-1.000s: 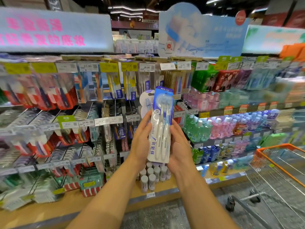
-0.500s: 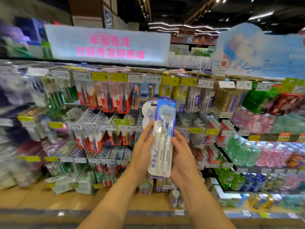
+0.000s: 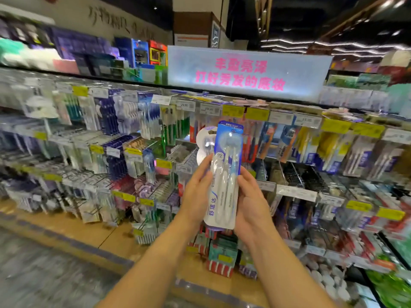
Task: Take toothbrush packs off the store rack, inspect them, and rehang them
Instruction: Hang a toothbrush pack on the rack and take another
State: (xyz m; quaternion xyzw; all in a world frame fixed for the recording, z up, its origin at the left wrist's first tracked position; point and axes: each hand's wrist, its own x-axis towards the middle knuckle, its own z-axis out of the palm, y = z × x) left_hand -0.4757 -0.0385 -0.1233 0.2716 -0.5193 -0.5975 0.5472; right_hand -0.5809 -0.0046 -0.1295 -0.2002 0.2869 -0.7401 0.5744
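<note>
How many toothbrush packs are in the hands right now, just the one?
1 for certain: the blue-and-white toothbrush pack, upright between the left hand and right hand. A white round-edged pack peeks out behind it; whether it is held or hanging on the rack is unclear.

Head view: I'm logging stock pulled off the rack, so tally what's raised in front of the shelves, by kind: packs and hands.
Blue-topped toothbrush pack: 1
White pack behind it: 1
Hands: 2 (left hand, right hand)
Total: 4

One head-worn wide-angle view looks forward and slightly down, close to the store rack (image 3: 289,192), motion-blurred at its edges.
</note>
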